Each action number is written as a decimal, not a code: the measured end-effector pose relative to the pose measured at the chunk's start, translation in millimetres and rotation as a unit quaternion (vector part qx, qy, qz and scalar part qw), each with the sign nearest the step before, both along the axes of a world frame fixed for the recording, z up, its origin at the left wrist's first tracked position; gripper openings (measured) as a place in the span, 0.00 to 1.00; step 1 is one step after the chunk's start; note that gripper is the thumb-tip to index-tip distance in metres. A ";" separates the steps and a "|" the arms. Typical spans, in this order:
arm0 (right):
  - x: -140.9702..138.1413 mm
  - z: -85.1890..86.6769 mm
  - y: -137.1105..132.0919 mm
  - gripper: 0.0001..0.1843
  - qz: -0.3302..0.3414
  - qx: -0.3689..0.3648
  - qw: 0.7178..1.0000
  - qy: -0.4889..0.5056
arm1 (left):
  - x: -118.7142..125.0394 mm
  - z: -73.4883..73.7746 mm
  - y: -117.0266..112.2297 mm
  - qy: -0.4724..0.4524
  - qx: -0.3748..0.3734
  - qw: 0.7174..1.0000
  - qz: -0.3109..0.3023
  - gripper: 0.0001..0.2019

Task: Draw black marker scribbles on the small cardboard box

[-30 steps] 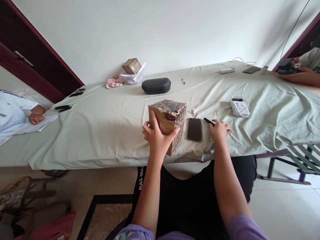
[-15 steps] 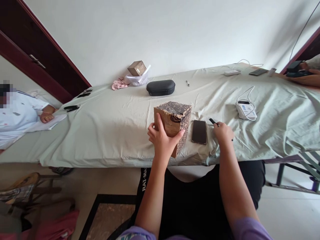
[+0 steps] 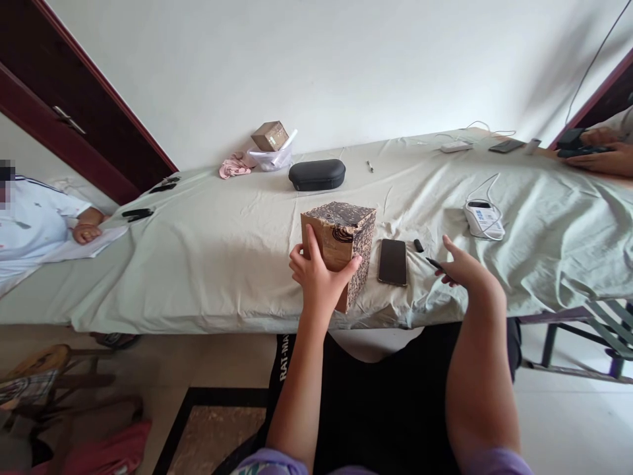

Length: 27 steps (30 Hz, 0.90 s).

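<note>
Left hand point(image 3: 318, 277) clamped on patterned box point(image 3: 341, 244), which stands upright on table point(image 3: 208, 257). Right hand point(image 3: 465, 270) holds thin black pen point(image 3: 435, 264) beside phone point(image 3: 392, 262)

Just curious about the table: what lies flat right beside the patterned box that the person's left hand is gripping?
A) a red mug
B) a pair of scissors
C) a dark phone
C: a dark phone lies flat just right of the box held by the left hand.
</note>
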State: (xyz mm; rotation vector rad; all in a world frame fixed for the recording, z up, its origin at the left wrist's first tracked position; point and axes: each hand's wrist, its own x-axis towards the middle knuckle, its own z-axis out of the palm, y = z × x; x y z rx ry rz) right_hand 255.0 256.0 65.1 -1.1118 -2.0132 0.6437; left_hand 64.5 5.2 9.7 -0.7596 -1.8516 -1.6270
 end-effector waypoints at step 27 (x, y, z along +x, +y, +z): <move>-45.0 -18.1 -157.9 0.09 0.390 0.326 0.740 0.440 | 20.9 -9.1 -5.3 0.107 -0.016 0.990 -0.088 0.73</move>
